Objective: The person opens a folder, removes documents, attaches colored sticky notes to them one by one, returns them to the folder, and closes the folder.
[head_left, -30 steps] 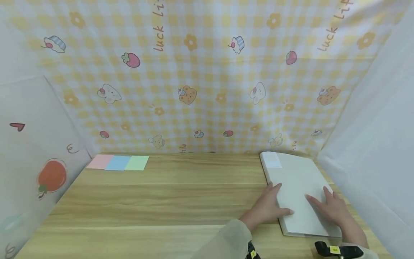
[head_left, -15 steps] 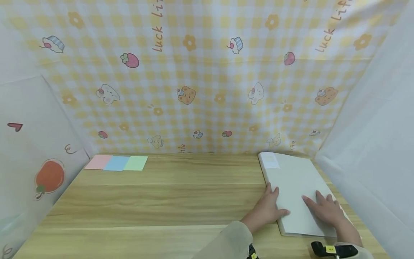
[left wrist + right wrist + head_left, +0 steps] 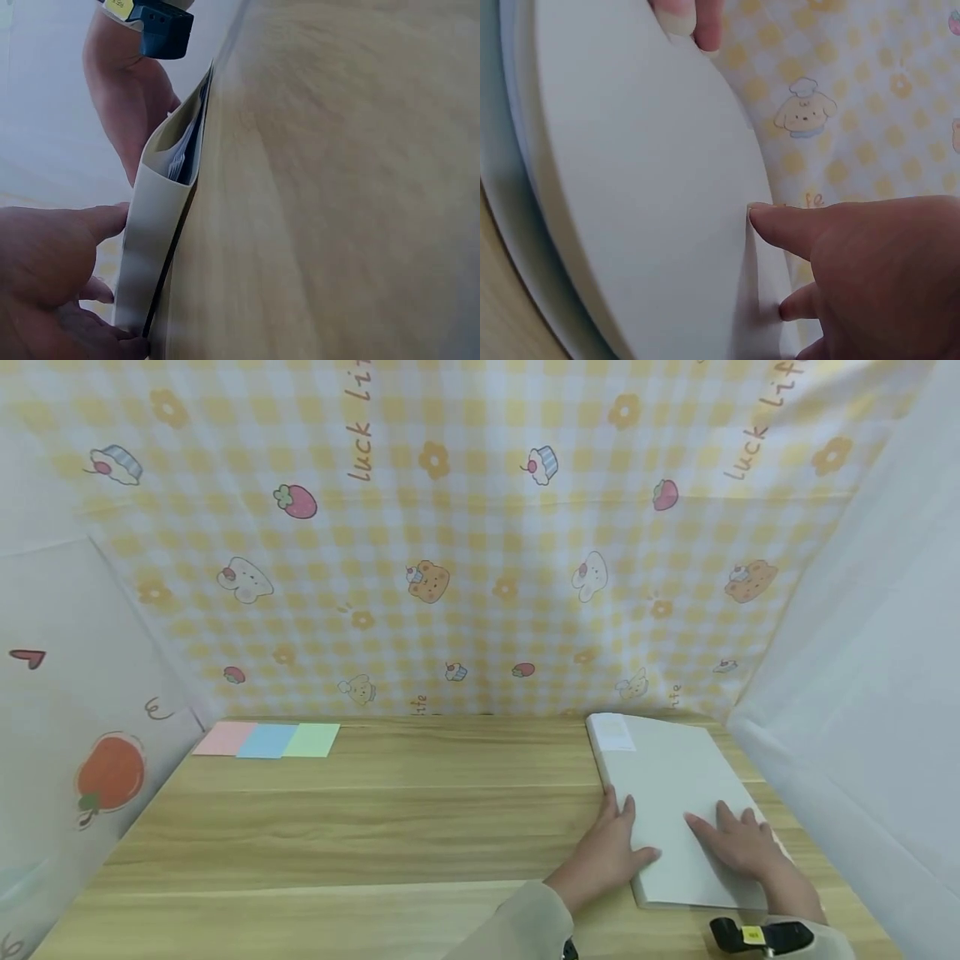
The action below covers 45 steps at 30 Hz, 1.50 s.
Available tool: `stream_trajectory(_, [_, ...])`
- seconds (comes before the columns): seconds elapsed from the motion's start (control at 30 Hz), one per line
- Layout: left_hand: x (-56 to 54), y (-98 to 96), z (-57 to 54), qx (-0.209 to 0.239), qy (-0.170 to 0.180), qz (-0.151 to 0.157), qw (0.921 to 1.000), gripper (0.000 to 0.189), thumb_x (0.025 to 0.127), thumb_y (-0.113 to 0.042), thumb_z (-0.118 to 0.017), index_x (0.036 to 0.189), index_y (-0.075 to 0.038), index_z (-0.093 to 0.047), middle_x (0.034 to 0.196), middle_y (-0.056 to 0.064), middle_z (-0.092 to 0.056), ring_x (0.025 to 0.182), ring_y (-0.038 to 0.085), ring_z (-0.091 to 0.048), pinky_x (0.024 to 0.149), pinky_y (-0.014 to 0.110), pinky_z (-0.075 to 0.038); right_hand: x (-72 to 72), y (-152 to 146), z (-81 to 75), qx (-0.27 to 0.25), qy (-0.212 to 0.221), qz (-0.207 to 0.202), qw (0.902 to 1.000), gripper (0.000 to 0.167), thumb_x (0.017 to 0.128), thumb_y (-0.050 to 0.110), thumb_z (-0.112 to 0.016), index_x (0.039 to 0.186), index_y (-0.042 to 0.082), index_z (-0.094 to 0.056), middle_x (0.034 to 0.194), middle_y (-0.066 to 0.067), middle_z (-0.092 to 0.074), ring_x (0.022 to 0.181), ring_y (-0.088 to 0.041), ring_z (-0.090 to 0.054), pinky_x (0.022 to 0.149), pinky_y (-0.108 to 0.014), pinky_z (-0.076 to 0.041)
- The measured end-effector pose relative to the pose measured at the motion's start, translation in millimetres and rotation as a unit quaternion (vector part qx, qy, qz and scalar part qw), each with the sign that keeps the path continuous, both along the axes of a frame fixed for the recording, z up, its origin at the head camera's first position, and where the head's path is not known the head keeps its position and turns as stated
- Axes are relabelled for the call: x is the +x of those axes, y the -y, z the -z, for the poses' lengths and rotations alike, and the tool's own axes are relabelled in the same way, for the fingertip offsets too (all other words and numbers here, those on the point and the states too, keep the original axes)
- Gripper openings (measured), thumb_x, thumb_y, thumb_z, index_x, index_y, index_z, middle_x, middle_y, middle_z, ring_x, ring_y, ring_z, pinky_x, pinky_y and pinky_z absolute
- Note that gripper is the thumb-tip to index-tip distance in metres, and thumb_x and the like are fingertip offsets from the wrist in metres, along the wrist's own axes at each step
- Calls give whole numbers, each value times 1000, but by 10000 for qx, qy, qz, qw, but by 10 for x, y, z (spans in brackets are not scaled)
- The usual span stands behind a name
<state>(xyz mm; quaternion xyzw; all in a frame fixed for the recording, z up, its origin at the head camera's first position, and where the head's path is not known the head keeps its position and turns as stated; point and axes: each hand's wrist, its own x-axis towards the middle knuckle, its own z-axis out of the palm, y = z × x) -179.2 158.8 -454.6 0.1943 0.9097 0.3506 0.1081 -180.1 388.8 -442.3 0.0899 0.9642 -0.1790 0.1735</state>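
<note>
We see a cream folder (image 3: 675, 777) lying flat on the wood-grained tabletop (image 3: 375, 827), toward the right side, its far end close to a yellow checked cloth (image 3: 480, 527). A white label (image 3: 617, 732) sits at the cover's far left corner. Both hands are on the folder. The left hand (image 3: 603, 852) is spread open along the spine (image 3: 154, 217), with the thumb reaching onto the cover and the other fingers lying at the left edge. The right hand (image 3: 738, 843) is open too, its fingers spread and resting on the right part of the cover; from the right wrist we see its thumb (image 3: 780, 225) touching the pale surface. From the left wrist we look into the folder's near end, where papers (image 3: 177, 161) show between the covers. A black device (image 3: 761, 936) with a yellow tag is worn at the right wrist, over a beige sleeve. Well apart, at the far left of the tabletop, we find pink (image 3: 225, 738), blue (image 3: 266, 741) and green (image 3: 312, 740) paper squares in a row.
</note>
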Motion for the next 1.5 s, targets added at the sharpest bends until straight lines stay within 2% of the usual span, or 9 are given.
stream_trajectory(0.13, [11,62,8,-379,-213,7,9991,80,93,-51,-67,158,-16,-35,170,13,-17,154,23,-30,114,31,-44,-10,136,21,217,-47,35,9997,104,102,67,-24,146,-25,-11,141,-61,3,128,-83,-1,105,-85,-17])
stream_trajectory(0.3, [18,143,9,-1067,-499,52,9930,80,96,-56,-59,159,-15,-33,169,16,-18,154,25,-29,110,32,-48,-17,303,61,283,-145,53,9995,108,100,72,-23,147,-25,-9,141,-62,7,129,-83,2,103,-87,-14])
stream_trajectory(0.47, [34,275,-3,-1331,-639,141,9889,80,97,-57,-56,158,-12,-33,168,20,-19,154,28,-30,110,31,-48,-18,455,72,461,-267,-34,9986,110,98,74,-23,147,-24,-12,141,-62,3,129,-83,0,103,-87,-17])
stream_trajectory(0.7, [60,533,-24,-1359,-618,109,9887,80,97,-55,-57,158,-9,-33,168,22,-19,152,31,-33,105,34,-52,-6,702,70,621,-408,-177,9971,109,98,74,-26,148,-23,-17,143,-61,-3,130,-81,-6,101,-86,-23])
stream_trajectory(0.93, [67,765,-35,-1359,-735,137,9879,77,99,-51,-57,157,-5,-34,166,26,-20,152,33,-34,110,39,-48,0,898,33,688,-496,-251,9961,110,97,75,-28,148,-22,-21,143,-60,-8,129,-81,-11,99,-85,-27])
stream_trajectory(1.23, [54,1083,-30,-1072,-455,205,9930,79,100,-49,-55,159,-5,-26,168,25,-12,151,36,-34,108,40,-49,31,1100,90,739,-698,-598,9930,107,97,77,-26,151,-16,-26,143,-59,-15,128,-81,-17,95,-84,-34])
stream_trajectory(1.5, [91,1305,-75,-1054,-353,241,9935,77,102,-45,-53,159,-2,-23,167,27,-9,153,39,-27,114,46,-42,95,1268,13,530,-864,-937,9904,97,100,69,-35,152,-12,-30,146,-56,-17,129,-79,-19,97,-81,-35])
